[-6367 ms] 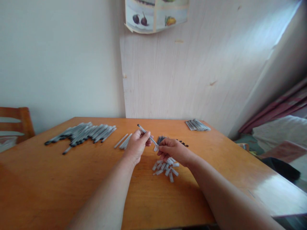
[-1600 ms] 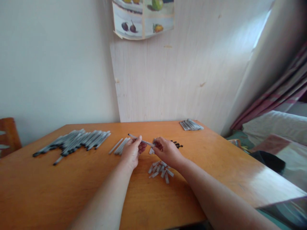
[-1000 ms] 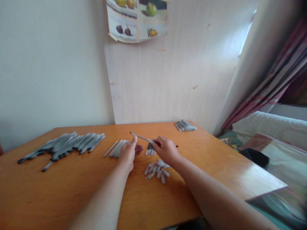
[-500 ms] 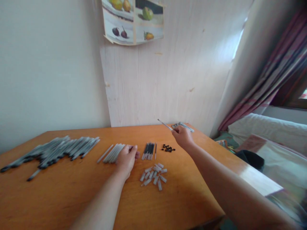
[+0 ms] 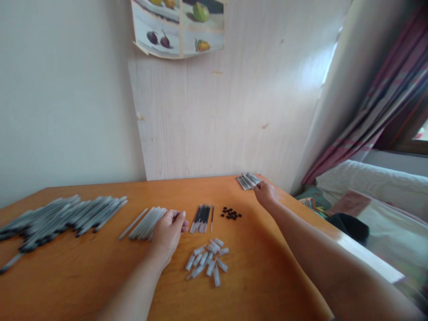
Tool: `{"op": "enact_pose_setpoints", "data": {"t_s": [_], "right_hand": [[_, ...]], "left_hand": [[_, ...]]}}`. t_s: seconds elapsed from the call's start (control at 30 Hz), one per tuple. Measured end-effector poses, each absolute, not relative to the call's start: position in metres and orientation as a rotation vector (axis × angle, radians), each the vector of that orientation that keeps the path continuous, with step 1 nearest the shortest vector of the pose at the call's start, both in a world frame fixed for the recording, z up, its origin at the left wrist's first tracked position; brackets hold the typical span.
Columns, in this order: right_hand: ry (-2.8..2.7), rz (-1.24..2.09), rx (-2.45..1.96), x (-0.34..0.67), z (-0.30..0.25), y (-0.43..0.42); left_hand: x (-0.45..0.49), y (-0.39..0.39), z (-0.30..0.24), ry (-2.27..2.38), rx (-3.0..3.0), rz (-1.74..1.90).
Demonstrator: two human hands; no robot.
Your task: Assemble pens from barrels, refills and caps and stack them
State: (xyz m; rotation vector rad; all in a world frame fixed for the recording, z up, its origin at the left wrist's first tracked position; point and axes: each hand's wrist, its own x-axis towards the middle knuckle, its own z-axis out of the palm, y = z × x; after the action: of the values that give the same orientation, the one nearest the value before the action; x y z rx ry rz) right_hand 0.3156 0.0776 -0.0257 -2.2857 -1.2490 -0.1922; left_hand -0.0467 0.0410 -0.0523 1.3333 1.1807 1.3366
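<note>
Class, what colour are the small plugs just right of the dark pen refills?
The small plugs are black, seen best in the head view.

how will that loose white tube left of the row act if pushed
The single translucent white plastic-looking tube would probably roll if pushed sideways, as it looks round and lies apart from the row of similar white tubes. It's likely stiff, lying straight on the orange wooden table, and perhaps light, being thin.

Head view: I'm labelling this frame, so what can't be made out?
Head view:
Right hand at the pen stack: its back hides whether it grips anything.
Clear pen barrels: partly hidden behind the left hand.
Black-ended pens: cut off by the left edge.
Fruit picture: cut off by top edge.
</note>
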Motion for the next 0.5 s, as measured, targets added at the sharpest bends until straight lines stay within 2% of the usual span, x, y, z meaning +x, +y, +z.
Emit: {"op": "enact_pose_setpoints", "data": {"t_s": [0.5], "right_hand": [[-1.256, -0.106, -2.375, 0.318, -0.041, 0.128]], "left_hand": [[-0.048, 0.043, -0.054, 1.300, 1.487, 1.191]]}}
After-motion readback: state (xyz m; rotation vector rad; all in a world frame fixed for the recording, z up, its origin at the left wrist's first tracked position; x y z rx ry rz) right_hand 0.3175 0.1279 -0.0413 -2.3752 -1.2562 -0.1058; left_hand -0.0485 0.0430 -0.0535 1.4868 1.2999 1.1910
